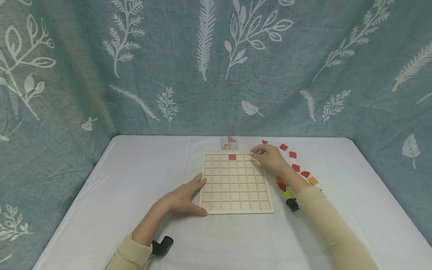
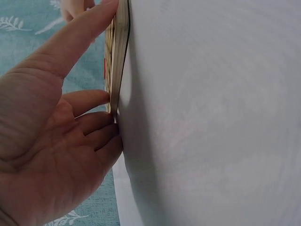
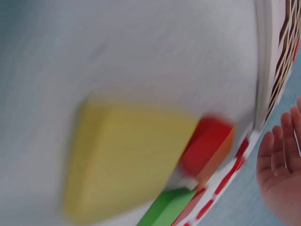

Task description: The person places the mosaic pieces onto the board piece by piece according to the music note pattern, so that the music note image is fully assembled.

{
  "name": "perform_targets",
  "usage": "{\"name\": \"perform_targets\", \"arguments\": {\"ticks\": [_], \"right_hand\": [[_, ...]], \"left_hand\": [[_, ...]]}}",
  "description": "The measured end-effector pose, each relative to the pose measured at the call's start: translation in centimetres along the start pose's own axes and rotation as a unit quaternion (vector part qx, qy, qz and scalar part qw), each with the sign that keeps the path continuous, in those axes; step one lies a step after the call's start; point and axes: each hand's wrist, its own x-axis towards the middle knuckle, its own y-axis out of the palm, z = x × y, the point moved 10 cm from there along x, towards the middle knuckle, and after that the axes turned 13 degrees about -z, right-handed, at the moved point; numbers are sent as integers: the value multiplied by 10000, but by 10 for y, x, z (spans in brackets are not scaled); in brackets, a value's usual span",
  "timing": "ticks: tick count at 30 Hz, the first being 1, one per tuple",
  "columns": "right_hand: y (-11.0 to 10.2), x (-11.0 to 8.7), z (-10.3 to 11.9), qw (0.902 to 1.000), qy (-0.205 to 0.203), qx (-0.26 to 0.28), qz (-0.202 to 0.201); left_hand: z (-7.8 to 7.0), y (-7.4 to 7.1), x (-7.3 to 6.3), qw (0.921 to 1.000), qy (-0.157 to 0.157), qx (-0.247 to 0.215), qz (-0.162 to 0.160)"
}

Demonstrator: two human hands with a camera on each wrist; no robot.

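Note:
A pale wooden board (image 1: 235,187) with a grid of square cells lies on the white table. One red square tile (image 1: 232,157) sits in its far row. My left hand (image 1: 185,195) rests against the board's left side, thumb by the near corner and fingers spread along the edge; the left wrist view has these fingers (image 2: 96,123) against the wooden rim. My right hand (image 1: 269,156) hovers over the far right corner, thumb and index finger close together. Whether a piece is between them I cannot tell, as the fingertips are out of the right wrist view.
Red tiles (image 1: 293,154) lie scattered right of the board, with an orange tile (image 1: 313,181) nearby. Yellow (image 3: 131,155), red (image 3: 207,146) and green (image 3: 164,207) pieces lie nearer my right forearm. A small printed pattern card (image 1: 229,143) lies behind the board. A patterned curtain (image 1: 216,93) hangs beyond.

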Motion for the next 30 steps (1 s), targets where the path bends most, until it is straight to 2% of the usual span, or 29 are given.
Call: {"name": "perform_targets", "arguments": {"ticks": [7, 13, 20, 30], "right_hand": [[-28, -1, -31, 9988, 343, -64, -350], [-31, -2, -47, 9980, 432, -347, -299], [-28, -6, -50, 9972, 505, -521, -164], [-28, -6, -49, 9957, 573, -689, -232]], "left_hand": [[2, 1, 1, 10000, -12, 74, -28], [3, 2, 1, 9999, -2, 96, -57], [0, 1, -1, 10000, 53, -8, -34], [-1, 0, -1, 10000, 62, -30, 3]]}}
